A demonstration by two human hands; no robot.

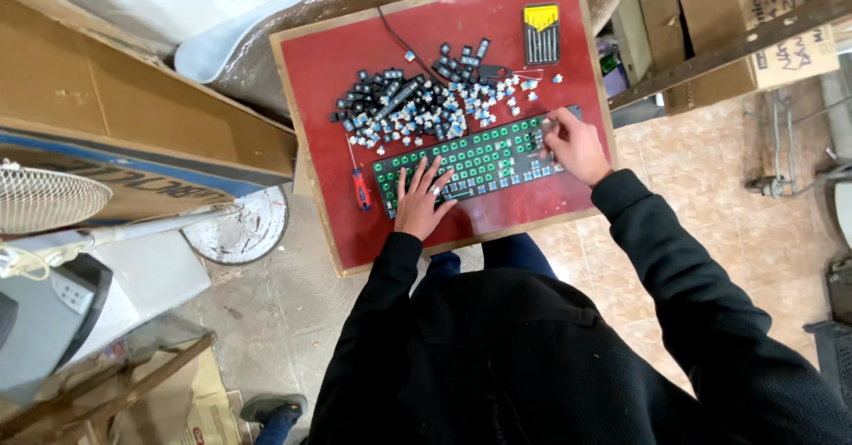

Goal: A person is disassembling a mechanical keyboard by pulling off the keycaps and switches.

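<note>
Your left hand lies flat, fingers spread, on the stripped green keyboard board on the red wooden bench. Keep pressing there. Your right hand pinches at its far end; whether those fingers clamp a switch, I cannot tell. Pull straight.

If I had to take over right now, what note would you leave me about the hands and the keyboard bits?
Left hand: flat on the keyboard board, fingers spread, holding nothing.
Right hand: at the board's right end, fingertips on it; whether it pinches anything is too small to tell.
The board lies on the red tabletop. Most sockets show bare green; some switches remain along its right side and near edge.
Loose keycaps and switches are heaped behind it. Red screwdriver lies left, tool case at the back.
</note>
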